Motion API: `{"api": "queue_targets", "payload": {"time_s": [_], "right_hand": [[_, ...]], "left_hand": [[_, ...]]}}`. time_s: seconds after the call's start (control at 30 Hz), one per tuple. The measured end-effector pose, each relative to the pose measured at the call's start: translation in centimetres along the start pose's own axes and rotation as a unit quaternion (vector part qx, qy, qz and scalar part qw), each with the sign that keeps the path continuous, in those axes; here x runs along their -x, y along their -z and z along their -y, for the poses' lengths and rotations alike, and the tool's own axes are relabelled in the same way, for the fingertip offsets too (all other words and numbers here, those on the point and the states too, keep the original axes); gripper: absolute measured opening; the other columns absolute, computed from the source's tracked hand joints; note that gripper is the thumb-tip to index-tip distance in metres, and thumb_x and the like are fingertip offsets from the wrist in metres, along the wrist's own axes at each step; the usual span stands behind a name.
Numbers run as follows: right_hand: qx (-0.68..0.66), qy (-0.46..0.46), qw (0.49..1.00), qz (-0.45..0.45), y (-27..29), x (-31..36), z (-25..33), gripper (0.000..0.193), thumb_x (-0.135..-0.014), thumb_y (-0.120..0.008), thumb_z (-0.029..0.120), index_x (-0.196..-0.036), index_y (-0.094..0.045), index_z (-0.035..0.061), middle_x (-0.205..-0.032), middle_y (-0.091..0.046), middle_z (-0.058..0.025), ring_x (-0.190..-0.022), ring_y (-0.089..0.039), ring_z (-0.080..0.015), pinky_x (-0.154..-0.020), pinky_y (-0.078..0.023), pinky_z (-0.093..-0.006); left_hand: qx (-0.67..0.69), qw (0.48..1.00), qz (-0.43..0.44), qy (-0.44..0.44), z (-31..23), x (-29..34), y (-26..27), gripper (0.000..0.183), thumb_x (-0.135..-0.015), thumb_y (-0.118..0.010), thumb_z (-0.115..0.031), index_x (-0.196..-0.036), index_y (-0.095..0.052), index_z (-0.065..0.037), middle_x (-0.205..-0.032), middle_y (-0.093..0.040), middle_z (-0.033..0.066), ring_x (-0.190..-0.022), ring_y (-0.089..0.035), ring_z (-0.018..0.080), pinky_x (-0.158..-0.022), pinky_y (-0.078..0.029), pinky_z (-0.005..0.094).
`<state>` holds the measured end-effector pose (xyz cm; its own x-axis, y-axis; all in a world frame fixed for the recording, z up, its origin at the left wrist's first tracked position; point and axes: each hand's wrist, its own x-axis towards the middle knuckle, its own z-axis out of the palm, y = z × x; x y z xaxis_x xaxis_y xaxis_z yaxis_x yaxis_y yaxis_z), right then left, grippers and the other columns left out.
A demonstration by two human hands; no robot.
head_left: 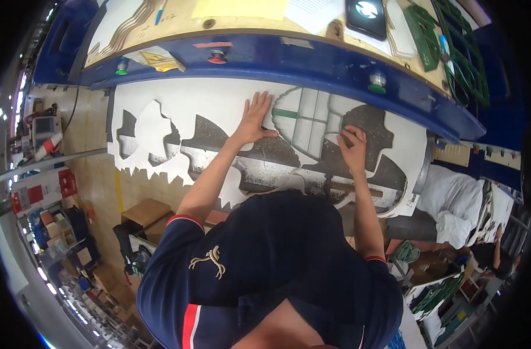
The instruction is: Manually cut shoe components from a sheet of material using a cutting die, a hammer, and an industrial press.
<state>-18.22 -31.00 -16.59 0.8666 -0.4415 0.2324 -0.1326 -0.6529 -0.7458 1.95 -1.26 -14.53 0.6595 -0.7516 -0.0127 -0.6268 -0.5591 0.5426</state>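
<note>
The person's dark blue shirt (277, 262) is covering the near edge of the white cut sheet (213, 104), so its lower outline is going unseen there. The right hand (354, 148) is curling over the sheet's cut edge, hiding whatever its fingertips are pinching (if anything). At the top rim, the frame is cutting off the green lattice pieces (463, 52) and papers (242, 8) on the tabletop (312, 29).

1 head-worn fisheye view, looking steeply down over the person's chest and forearms. Faces the blue-edged surface (335, 64) ahead, close range. Edges bend toward the rim.
</note>
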Motion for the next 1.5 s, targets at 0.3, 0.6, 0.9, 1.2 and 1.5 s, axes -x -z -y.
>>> {"api": "queue_targets", "payload": {"time_s": [0.3,0.6,0.9,1.2,1.5], "right_hand": [[-0.032,0.023,0.991,-0.124,7.2,-6.7,3.7,0.015,-0.092,-0.066,0.012,-0.099,-0.072,0.0007,-0.098,-0.067,-0.0097,-0.091,-0.063,-0.0205,-0.082,-0.048,-0.0290],[-0.102,-0.005,0.993,-0.065,12.3,-11.7,8.4,0.027,-0.095,-0.067,0.024,-0.087,-0.072,-0.0013,-0.072,-0.067,-0.0014,-0.064,-0.055,-0.0047,-0.059,-0.042,-0.0205],[-0.185,-0.132,0.973,0.044,13.1,-7.1,8.2,0.025,-0.091,-0.072,0.022,-0.085,-0.072,-0.0021,-0.072,-0.068,-0.0030,-0.060,-0.056,-0.0064,-0.057,-0.043,-0.0211],[0.013,0.011,0.991,0.130,-0.1,7.5,3.5,0.028,-0.083,-0.072,0.027,-0.103,-0.069,0.0073,-0.095,-0.066,-0.0126,-0.090,-0.063,-0.0282,-0.082,-0.049,-0.0406],[0.192,0.053,0.978,0.066,-2.4,12.1,7.0,0.058,-0.079,-0.071,0.021,-0.131,-0.049,0.0065,-0.118,-0.054,-0.0144,-0.116,-0.048,-0.0317,-0.103,-0.031,-0.0469]], "left_hand": [[0.104,0.986,0.076,0.101,-5.5,10.8,-2.2,0.017,-0.089,-0.062,-0.022,-0.091,-0.068,-0.006,-0.095,-0.067,0.0132,-0.092,-0.062,0.0348,-0.078,-0.052,0.0435],[-0.024,0.976,-0.216,-0.024,-4.5,7.8,-6.4,0.015,-0.082,-0.062,-0.017,-0.073,-0.065,-0.005,-0.078,-0.063,0.0098,-0.078,-0.062,0.0279,-0.068,-0.052,0.0406],[-0.033,0.975,-0.218,-0.007,-6.2,8.8,-7.5,0.020,-0.083,-0.061,-0.021,-0.070,-0.067,-0.006,-0.078,-0.065,0.0100,-0.079,-0.063,0.0281,-0.069,-0.052,0.0418],[-0.047,0.980,-0.192,-0.005,-6.4,8.0,-6.5,0.020,-0.084,-0.059,-0.022,-0.075,-0.068,-0.006,-0.083,-0.067,0.0111,-0.083,-0.064,0.0300,-0.075,-0.053,0.0427],[-0.027,0.974,-0.225,-0.004,-6.8,10.2,-7.0,0.023,-0.089,-0.058,-0.021,-0.079,-0.067,-0.003,-0.084,-0.064,0.0144,-0.086,-0.060,0.0344,-0.079,-0.049,0.0451]]}}
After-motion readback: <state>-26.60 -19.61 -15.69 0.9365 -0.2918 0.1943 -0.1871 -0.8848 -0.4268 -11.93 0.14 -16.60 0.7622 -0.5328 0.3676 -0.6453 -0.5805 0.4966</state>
